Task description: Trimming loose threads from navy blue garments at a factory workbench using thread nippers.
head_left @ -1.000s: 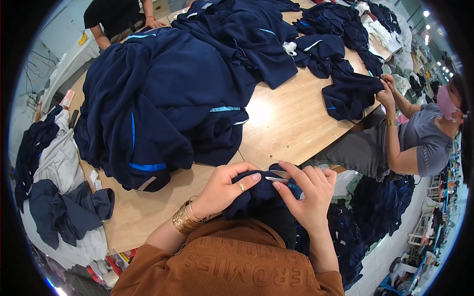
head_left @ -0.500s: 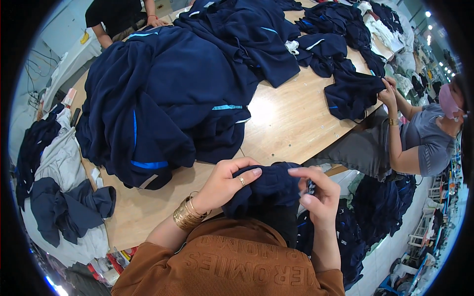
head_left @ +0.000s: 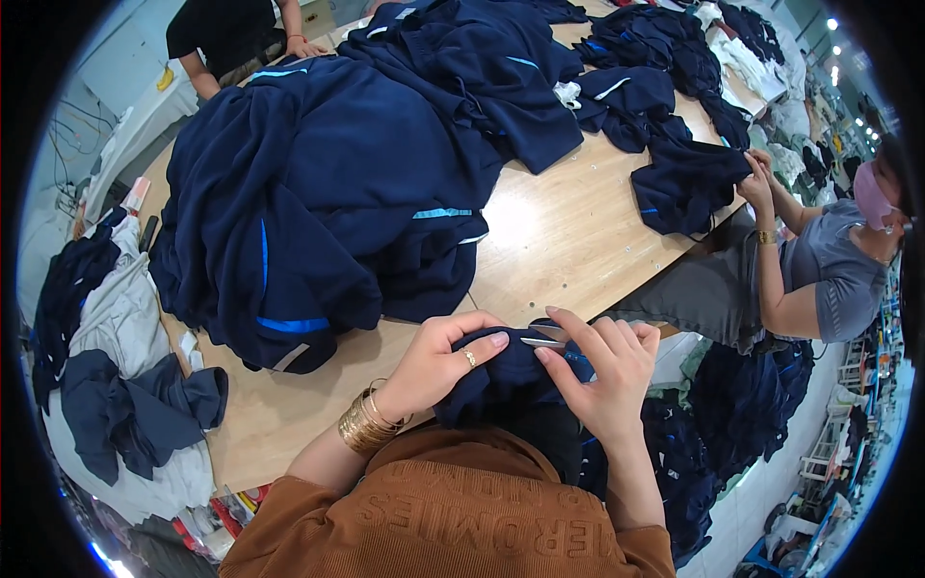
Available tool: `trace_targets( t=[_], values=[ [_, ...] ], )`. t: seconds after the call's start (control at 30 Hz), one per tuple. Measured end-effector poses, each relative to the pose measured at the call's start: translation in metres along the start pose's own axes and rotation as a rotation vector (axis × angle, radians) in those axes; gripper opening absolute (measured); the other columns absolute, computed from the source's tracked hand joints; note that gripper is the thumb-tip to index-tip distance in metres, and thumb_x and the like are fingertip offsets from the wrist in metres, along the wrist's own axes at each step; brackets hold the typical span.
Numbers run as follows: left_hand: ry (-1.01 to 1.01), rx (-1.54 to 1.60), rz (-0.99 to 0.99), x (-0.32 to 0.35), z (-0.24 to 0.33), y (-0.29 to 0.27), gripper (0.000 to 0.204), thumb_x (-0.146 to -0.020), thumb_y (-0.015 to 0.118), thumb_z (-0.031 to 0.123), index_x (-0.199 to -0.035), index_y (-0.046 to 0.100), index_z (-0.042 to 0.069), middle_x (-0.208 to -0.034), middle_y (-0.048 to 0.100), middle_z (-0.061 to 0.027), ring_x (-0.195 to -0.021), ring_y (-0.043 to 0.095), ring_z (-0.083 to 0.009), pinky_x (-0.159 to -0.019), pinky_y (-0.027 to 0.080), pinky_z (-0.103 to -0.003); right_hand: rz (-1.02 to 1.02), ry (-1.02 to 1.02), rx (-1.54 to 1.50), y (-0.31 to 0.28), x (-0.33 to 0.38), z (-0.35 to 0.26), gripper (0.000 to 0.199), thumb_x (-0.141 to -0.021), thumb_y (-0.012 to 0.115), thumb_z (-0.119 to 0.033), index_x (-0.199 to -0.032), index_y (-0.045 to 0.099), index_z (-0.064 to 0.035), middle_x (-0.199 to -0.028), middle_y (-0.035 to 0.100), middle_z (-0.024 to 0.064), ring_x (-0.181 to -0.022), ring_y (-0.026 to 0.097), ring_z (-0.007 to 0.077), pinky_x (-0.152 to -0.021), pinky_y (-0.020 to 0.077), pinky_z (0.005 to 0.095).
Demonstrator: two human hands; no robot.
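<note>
A navy garment point(head_left: 509, 368) is bunched in front of me at the table's near edge. My left hand point(head_left: 438, 358) grips its upper fold, thumb on top, with a ring and gold bangles on that side. In my right hand point(head_left: 609, 378) is a pair of thread snips point(head_left: 545, 339), held between thumb and fingers. Their two silver blades are spread and point left, against the garment's edge close to my left thumb. The hand hides most of the snips' body.
A large heap of navy garments point(head_left: 376, 144) covers much of the wooden table point(head_left: 540, 231). To the right, a masked co-worker point(head_left: 838, 250) handles a navy piece point(head_left: 686, 183). Another person point(head_left: 226, 39) stands at the far left. White and dark cloth point(head_left: 125, 289) lies left.
My right hand has swung left and turned, bringing the snips from beside the garment to its edge, so the blades now show. My left hand keeps its hold.
</note>
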State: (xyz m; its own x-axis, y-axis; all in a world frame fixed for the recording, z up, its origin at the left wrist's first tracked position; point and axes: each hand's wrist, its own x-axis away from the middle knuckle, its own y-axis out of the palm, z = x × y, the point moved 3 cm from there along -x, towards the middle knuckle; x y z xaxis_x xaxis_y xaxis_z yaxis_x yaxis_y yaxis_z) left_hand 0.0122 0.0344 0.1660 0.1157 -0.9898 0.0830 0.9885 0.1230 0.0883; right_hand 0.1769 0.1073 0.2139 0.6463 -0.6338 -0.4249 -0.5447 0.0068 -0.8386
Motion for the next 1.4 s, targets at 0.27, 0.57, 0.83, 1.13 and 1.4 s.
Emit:
trace_targets(
  t=[0.27, 0.57, 0.83, 1.13, 1.4],
  values=[
    [-0.003, -0.046, -0.003, 0.0, 0.003, 0.0, 0.021, -0.089, 0.055, 0.018, -0.093, 0.061, -0.002, -0.075, 0.06, -0.0017, -0.071, 0.051, -0.0047, -0.067, 0.042, -0.021, -0.005, -0.029, 0.04, -0.002, 0.0, -0.002, 0.033, -0.073, 0.071, -0.031, -0.103, 0.066, -0.0172, -0.067, 0.052, -0.0031, -0.063, 0.047, 0.0115, -0.071, 0.0266, 0.0322],
    [-0.009, -0.017, -0.002, -0.001, 0.001, 0.001, 0.021, -0.089, 0.055, 0.017, -0.093, 0.061, -0.003, -0.076, 0.061, -0.0017, -0.072, 0.051, -0.0048, -0.068, 0.042, -0.021, -0.009, 0.01, -0.037, -0.001, 0.0, 0.003, 0.034, -0.072, 0.071, -0.032, -0.102, 0.066, -0.0177, -0.067, 0.051, -0.003, -0.063, 0.047, 0.0119, -0.07, 0.0265, 0.0322],
    [-0.014, -0.009, -0.015, -0.001, 0.001, 0.001, 0.021, -0.089, 0.055, 0.017, -0.094, 0.06, -0.002, -0.076, 0.061, -0.0017, -0.073, 0.051, -0.0045, -0.068, 0.043, -0.021, -0.038, -0.002, -0.142, -0.003, -0.002, -0.002, 0.033, -0.07, 0.072, -0.027, -0.1, 0.066, -0.0143, -0.065, 0.05, -0.0026, -0.062, 0.046, 0.0125, -0.07, 0.0277, 0.03],
    [-0.045, 0.042, 0.011, -0.001, -0.002, -0.002, 0.02, -0.089, 0.055, 0.016, -0.092, 0.061, -0.003, -0.077, 0.061, 0.0004, -0.074, 0.05, -0.0035, -0.068, 0.042, -0.02, -0.044, 0.026, -0.16, -0.006, 0.0, 0.002, 0.033, -0.072, 0.071, -0.029, -0.101, 0.066, -0.0154, -0.064, 0.049, -0.003, -0.061, 0.046, 0.0124, -0.068, 0.0262, 0.0296],
    [-0.042, 0.048, 0.015, 0.0, -0.001, -0.002, 0.02, -0.089, 0.055, 0.016, -0.092, 0.061, -0.003, -0.076, 0.06, 0.0005, -0.073, 0.05, -0.0034, -0.067, 0.041, -0.019, -0.041, -0.001, -0.05, 0.003, 0.005, 0.001, 0.032, -0.074, 0.07, -0.03, -0.102, 0.065, -0.0162, -0.066, 0.05, -0.003, -0.062, 0.047, 0.012, -0.069, 0.0264, 0.0315]
  ],
)
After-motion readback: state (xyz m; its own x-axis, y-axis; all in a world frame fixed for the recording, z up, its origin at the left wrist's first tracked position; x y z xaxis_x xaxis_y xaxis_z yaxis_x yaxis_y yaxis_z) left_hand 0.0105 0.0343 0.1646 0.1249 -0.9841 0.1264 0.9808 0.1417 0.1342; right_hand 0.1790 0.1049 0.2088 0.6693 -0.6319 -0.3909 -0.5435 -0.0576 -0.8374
